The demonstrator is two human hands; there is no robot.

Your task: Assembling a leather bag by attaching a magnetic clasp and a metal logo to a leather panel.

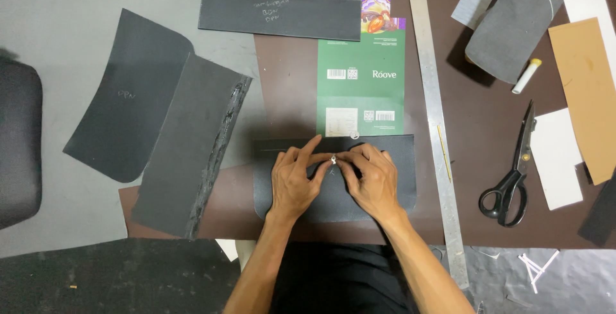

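Both hands rest on a dark grey leather piece (333, 189) lying flat on the brown mat (475, 134) right in front of the person. The left hand (294, 180) and right hand (373, 179) meet at their fingertips, fingers narrowly pinched around a small silver metal fitting (333, 159) held against the leather; the rest of each palm presses the piece down. Just beyond the leather lies a flattened green carton (361, 83), nothing visible in it. To the right, a long steel ruler (435, 121) runs up the mat, then black scissors (513, 173), shut. Off to the left lie two larger dark leather sheets (154, 134), overlapping.
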